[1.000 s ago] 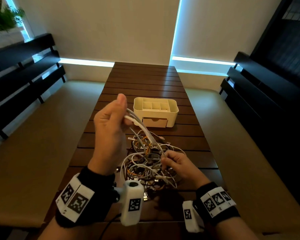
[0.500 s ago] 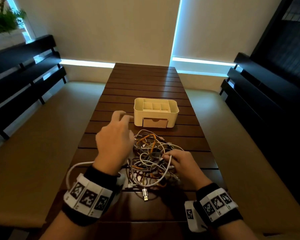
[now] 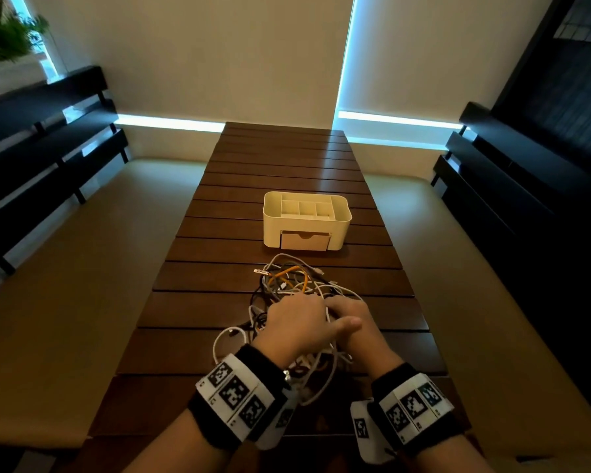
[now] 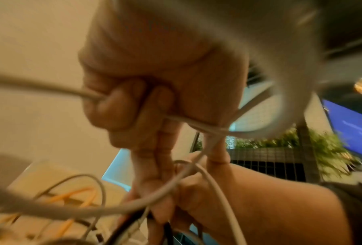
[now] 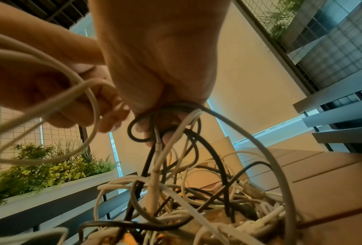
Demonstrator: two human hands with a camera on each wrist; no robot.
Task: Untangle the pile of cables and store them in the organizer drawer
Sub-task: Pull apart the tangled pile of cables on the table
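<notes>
A tangled pile of white, black and orange cables (image 3: 287,278) lies on the wooden slat table (image 3: 219,302), in front of the cream organizer (image 3: 340,216). Its drawer (image 3: 305,241) is closed. Both hands sit on the near part of the pile, touching each other. My left hand (image 3: 297,319) has its fingers (image 4: 121,106) curled round a white cable (image 4: 39,86). My right hand (image 3: 350,317) has its fingertips (image 5: 163,126) dug into the tangle, with a black cable (image 5: 134,132) and white strands looped round them. The pile (image 5: 186,207) hangs slightly from that grip.
A loose white loop (image 3: 224,337) lies left of the pile. Cushioned benches (image 3: 82,268) with dark slatted backs flank the table on both sides. A planter (image 3: 4,39) stands at the far left. Bare table stretches beyond the organizer toward the wall.
My left hand, raised a second ago with a white cable, came down, swept left of the pile and now rests on it beside the right hand. The right hand stayed on the tangle.
</notes>
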